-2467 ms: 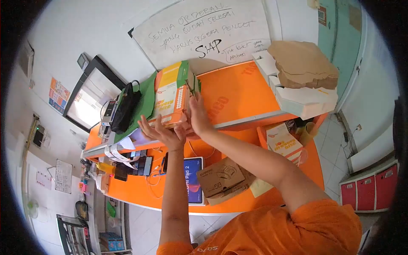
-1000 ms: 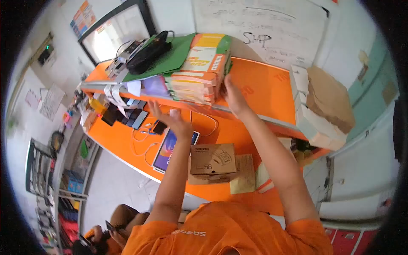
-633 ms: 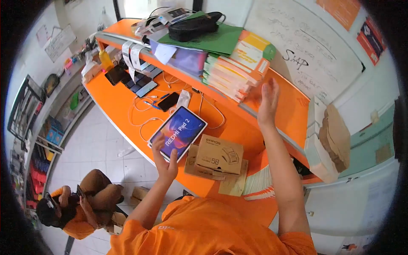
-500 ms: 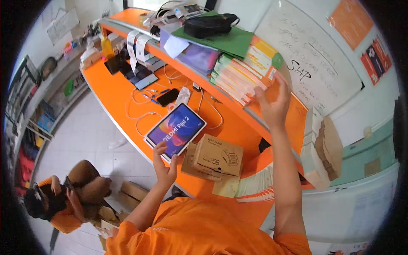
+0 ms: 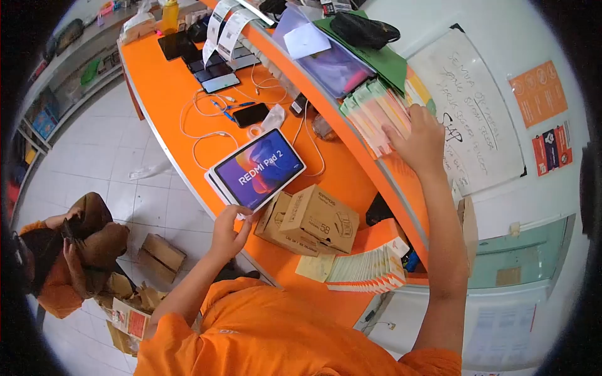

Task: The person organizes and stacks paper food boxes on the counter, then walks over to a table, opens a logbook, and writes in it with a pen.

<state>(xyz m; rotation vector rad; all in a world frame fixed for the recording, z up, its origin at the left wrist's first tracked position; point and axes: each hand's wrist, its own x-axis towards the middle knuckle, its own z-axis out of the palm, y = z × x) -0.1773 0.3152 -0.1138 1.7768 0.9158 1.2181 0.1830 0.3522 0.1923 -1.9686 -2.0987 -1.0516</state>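
Observation:
My right hand (image 5: 419,141) is at the near end of a row of orange, green and white card packs (image 5: 375,116) on the raised shelf. Its thumb is on the front side and its curled fingers are on the back side of the packs. My left hand (image 5: 229,233) is at the near corner of a white tablet box (image 5: 258,170) printed "REDMI Pad 2". Its thumb stands apart from its fingers, and the fingertips appear to touch the box edge. Beside the box sit brown cardboard boxes (image 5: 320,219), one marked 58.
A fanned row of card packs (image 5: 367,271) lies on the orange counter (image 5: 338,166). A black phone (image 5: 251,115), cables and tablets (image 5: 216,75) lie farther back. The shelf holds a black pouch (image 5: 365,29) and a purple folder (image 5: 332,66). Another person (image 5: 59,269) sits at the left.
My right hand has closed from spread fingers onto the end of the card packs. My left hand has drawn back from over the tablet picture to the box's corner. The view has shifted.

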